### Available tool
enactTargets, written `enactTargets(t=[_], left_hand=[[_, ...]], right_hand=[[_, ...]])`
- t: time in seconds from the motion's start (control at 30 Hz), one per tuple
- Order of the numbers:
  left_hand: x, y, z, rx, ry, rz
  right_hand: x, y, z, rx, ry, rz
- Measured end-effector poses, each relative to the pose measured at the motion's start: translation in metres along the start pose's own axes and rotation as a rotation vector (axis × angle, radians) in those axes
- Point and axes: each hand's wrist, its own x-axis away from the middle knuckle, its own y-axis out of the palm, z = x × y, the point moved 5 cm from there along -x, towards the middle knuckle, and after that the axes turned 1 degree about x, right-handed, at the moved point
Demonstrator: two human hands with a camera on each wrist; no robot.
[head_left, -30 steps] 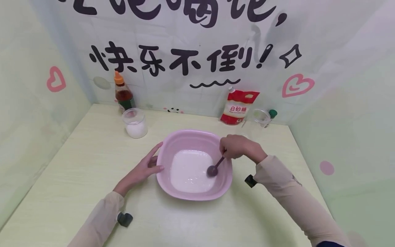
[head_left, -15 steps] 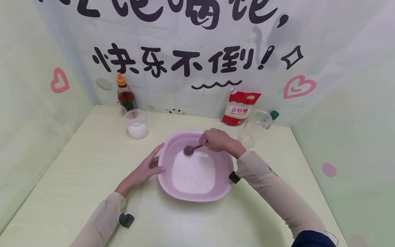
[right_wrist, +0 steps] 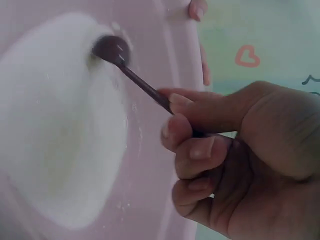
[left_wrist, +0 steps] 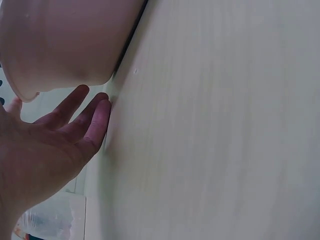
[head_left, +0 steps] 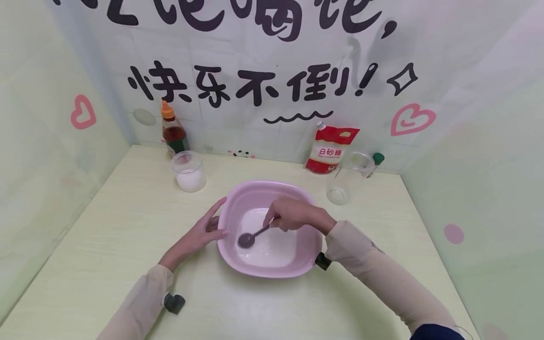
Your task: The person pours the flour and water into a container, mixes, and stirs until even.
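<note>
A pink plastic basin (head_left: 312, 257) stands on the table with white liquid (head_left: 276, 248) in its bottom. My right hand (head_left: 291, 215) reaches over the basin's right side and grips a dark brown spoon (head_left: 246, 240) by its handle. In the right wrist view the thumb and curled fingers hold the handle, and the round spoon bowl (right_wrist: 112, 49) is at the liquid's edge. My left hand (head_left: 197, 236) steadies the basin's left side, thumb at the rim. The left wrist view shows its other fingers (left_wrist: 97, 125) extended, nearly straight, beside the outer wall.
Behind the basin to the left are a clear jar (head_left: 189, 177) of white contents and an orange-capped sauce bottle (head_left: 173, 132). At the back right stand a red and white sugar pouch (head_left: 329, 152), a clear container (head_left: 337, 191) and a green-capped bottle (head_left: 377, 159).
My right hand has swept the spoon from the basin's right side across the back to the front left. The left hand keeps its place at the rim.
</note>
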Motion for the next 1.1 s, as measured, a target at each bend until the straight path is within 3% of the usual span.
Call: enactTargets(t=[0.13,0.27,0.4,0.57,0.8,1.1], left_hand=[[-0.001,0.000,0.000,0.002,-0.002,-0.001],[-0.001,0.000,0.000,0.008,-0.003,-0.002],[0.000,0.000,0.001,0.008,-0.006,0.001],[0.000,0.000,0.001,0.007,-0.004,0.007],[0.000,0.001,0.000,0.013,-0.003,0.001],[0.000,0.000,0.000,0.011,-0.003,0.003]], right_hand=[[0.017,0.006,0.001,-0.038,0.033,-0.101],[0.039,-0.003,0.010,0.007,0.128,-0.112],[0.056,-0.019,0.028,0.072,0.264,-0.076],[0.059,-0.040,0.047,0.185,0.412,0.053],[0.032,-0.046,0.049,0.201,0.363,0.220],[-0.010,-0.024,0.018,0.165,0.153,0.207]])
